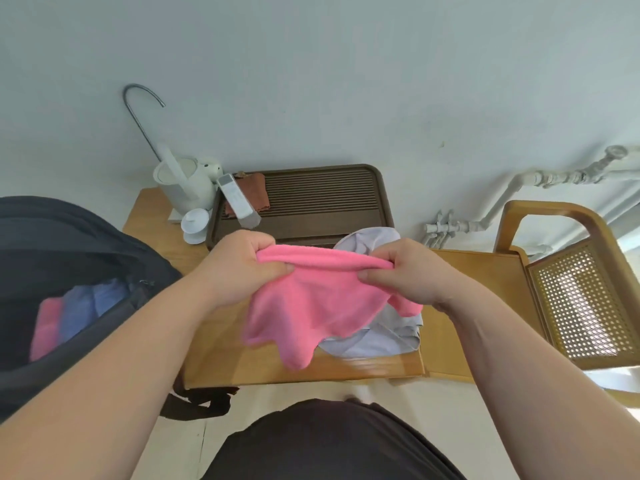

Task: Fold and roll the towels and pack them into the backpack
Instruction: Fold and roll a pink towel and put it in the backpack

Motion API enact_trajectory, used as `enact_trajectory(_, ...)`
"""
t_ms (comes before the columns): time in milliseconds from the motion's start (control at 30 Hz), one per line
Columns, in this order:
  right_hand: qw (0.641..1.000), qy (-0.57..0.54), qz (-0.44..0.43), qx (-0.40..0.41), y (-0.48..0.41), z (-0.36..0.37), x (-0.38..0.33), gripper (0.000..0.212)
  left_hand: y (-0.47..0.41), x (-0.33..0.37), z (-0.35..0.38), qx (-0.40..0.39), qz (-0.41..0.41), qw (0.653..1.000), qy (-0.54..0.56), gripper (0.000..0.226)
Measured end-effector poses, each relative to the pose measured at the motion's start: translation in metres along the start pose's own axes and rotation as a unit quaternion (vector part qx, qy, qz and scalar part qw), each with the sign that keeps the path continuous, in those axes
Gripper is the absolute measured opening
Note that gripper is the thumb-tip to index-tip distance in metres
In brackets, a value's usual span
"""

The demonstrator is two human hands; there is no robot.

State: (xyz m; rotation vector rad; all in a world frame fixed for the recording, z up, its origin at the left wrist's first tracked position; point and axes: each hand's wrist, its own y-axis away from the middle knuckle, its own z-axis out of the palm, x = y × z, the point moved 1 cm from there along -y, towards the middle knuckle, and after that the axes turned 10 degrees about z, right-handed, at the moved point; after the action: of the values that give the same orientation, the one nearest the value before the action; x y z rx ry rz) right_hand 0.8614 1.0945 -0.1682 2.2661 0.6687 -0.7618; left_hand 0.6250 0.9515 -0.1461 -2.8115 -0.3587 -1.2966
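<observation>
**Pink towel up off the counter, both hands on its top edge**

Far left, the dark grey fabric backpack [52,251] gapes open. Inside it a rolled pink towel [45,327] lies against rolled blue towels [81,304], side by side. Whether the bag stands on the counter or just beside it, I cannot tell.

Moving along the back of the light wooden counter [225,362]: a white electric kettle [183,185] stands under a curved metal spout [138,105], with a small white lidded cup [194,225] just in front. Beside them sits the dark brown slatted tray [322,199], with a rust-brown cloth [256,192] and a white oblong gadget [239,200] at its left end.

Now the action. The left hand [239,268] has its grip clamped on the top edge of the bright pink fleece towel [311,306], thumb underneath and fingers curled over. The towel is held in the air above the middle of the counter, its top edge bunched and stretched between the hands, the rest hanging loose and crumpled. The right hand [405,275] pinches the other end, grip closed tight on the cloth too.

Under and behind the pink one, a pale lilac towel [367,344] lies in a heap on the counter, partly covered.

On the right stands a wooden chair with a woven cane panel [581,299], and white pipes [519,188] run along the wall behind it.
</observation>
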Motion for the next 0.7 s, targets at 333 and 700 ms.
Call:
enact_trajectory(333, 0.995, -0.017, 0.098, -0.032, 0.061, 0.061, -0.024, 0.041, 0.096, -0.056, -0.035, -0.311, -0.062, 0.948, -0.014, 0.020)
enact_trajectory(700, 0.988, 0.047, 0.144, 0.021, 0.089, 0.060, -0.025, 0.010, 0.122, -0.067, -0.019, -0.189, -0.077, 0.969, 0.136, 0.019)
